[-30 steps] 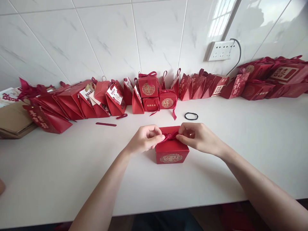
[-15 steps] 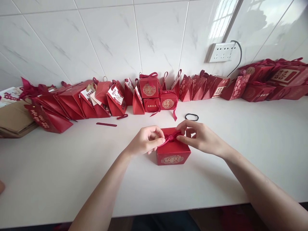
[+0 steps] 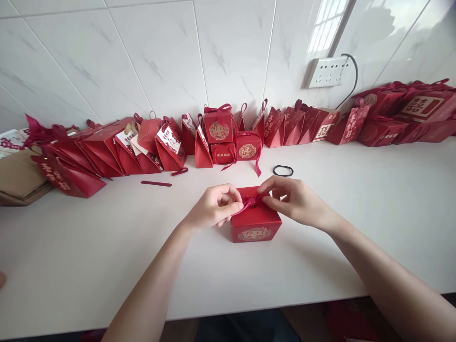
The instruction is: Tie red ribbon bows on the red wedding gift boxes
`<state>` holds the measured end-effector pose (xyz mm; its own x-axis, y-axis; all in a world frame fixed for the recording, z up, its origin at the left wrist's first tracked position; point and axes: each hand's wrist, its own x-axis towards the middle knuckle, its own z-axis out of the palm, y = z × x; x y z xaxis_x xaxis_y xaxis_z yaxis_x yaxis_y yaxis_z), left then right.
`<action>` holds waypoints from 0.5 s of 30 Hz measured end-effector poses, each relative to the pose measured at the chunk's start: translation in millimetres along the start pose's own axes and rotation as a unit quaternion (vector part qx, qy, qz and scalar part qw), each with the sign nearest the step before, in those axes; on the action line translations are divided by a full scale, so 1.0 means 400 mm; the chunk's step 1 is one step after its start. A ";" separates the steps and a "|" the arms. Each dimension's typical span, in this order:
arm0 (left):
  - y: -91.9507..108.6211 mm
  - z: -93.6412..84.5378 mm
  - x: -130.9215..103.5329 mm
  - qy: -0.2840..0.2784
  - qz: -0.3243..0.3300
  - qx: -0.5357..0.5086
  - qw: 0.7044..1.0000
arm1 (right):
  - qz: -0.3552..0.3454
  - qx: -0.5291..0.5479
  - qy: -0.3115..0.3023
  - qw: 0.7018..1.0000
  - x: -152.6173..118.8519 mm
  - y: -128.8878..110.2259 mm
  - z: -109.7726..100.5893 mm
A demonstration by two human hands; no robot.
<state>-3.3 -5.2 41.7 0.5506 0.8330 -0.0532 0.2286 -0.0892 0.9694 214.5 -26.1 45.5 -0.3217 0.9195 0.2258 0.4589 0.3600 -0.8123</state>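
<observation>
A red gift box (image 3: 256, 223) with a round gold emblem on its front stands upright on the white table. On its top lies a dark red ribbon (image 3: 251, 202), knotted at the middle of the lid. My left hand (image 3: 223, 204) pinches the ribbon on the left of the knot between thumb and fingers. To the right of the knot, my right hand (image 3: 288, 197) pinches the other side of the ribbon. Both hands hold the ribbon just above the lid; the fingers partly hide its ends.
Red gift boxes (image 3: 221, 128) line the tiled wall, several stacked at the right (image 3: 388, 128). Flat brown cardboard (image 3: 24, 175) lies at the far left. A black band (image 3: 283, 170) and a dark red strip (image 3: 156, 183) lie behind the hands. A wall socket (image 3: 326, 72) is behind.
Hands, box and ribbon stay almost in place, both hands still pinching the ribbon. The whole view has shifted slightly.
</observation>
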 end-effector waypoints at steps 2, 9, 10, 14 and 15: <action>-0.002 0.000 0.001 -0.004 -0.002 0.000 1.000 | -0.006 -0.023 0.012 1.000 0.001 -0.001 0.007; -0.001 0.000 0.001 -0.005 0.001 -0.005 1.000 | 0.023 0.007 -0.026 0.999 0.006 0.004 -0.005; 0.000 0.000 0.001 -0.006 0.002 -0.006 1.000 | 0.030 0.025 -0.036 0.999 0.007 0.004 -0.009; 0.001 0.000 0.001 -0.012 0.005 -0.008 1.000 | 0.077 0.128 -0.050 0.988 0.010 0.002 -0.017; 0.001 0.000 0.001 -0.012 0.006 -0.010 1.000 | 0.090 0.153 -0.052 0.983 0.010 0.001 -0.017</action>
<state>-3.1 -4.8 42.1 0.5732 0.8181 -0.0468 0.2058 -0.0885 0.9746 219.1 -21.2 49.7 -0.3483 0.9372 0.0207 0.2502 0.1142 -0.9615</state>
